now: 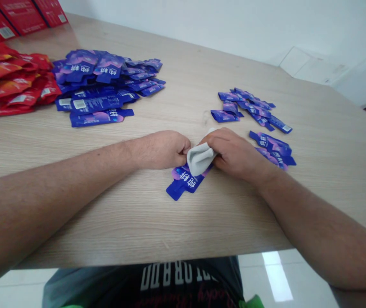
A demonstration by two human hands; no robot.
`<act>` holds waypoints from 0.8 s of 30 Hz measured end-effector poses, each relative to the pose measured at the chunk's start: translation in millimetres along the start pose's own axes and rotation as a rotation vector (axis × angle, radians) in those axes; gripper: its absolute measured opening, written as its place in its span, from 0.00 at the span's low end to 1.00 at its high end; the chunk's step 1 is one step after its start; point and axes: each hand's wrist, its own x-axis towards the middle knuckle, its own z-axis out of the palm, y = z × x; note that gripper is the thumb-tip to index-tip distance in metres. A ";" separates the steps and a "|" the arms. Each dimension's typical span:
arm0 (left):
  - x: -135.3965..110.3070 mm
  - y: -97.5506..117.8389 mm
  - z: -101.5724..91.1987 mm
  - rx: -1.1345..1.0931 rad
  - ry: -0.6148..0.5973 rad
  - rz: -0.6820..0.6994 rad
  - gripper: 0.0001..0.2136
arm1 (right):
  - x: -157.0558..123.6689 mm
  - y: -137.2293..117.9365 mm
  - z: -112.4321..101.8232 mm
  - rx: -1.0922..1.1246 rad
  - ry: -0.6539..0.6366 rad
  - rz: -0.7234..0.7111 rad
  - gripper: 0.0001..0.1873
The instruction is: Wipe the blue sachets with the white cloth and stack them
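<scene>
A blue and purple sachet (184, 182) lies flat on the wooden table (157, 222) in front of me. My left hand (162, 149) is closed, its fingers pinching the sachet's far end. My right hand (234, 152) is closed on a folded white cloth (199, 158) that rests on top of the sachet. The two hands nearly touch over it.
A large heap of blue sachets (105, 83) sits at the back left beside a pile of red sachets (9, 83). Red boxes (22, 17) stand at the far left corner. Smaller groups of blue sachets (250, 109) (274, 149) lie right of my right hand.
</scene>
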 end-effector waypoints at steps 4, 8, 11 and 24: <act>0.4 0.1 0.4 -0.001 -0.023 -0.020 0.09 | 0.9 1.1 1.3 0.048 -0.014 -0.048 0.15; 0.0 -0.2 1.3 0.008 -0.019 -0.031 0.08 | 1.3 1.6 1.6 0.013 0.004 0.000 0.14; -0.5 0.1 1.2 -0.001 -0.014 -0.030 0.08 | 0.7 3.4 0.6 0.047 -0.022 -0.040 0.16; 1.0 1.3 1.1 -0.015 -0.016 -0.089 0.08 | -4.6 -28.3 -23.4 -0.106 -0.281 0.049 0.05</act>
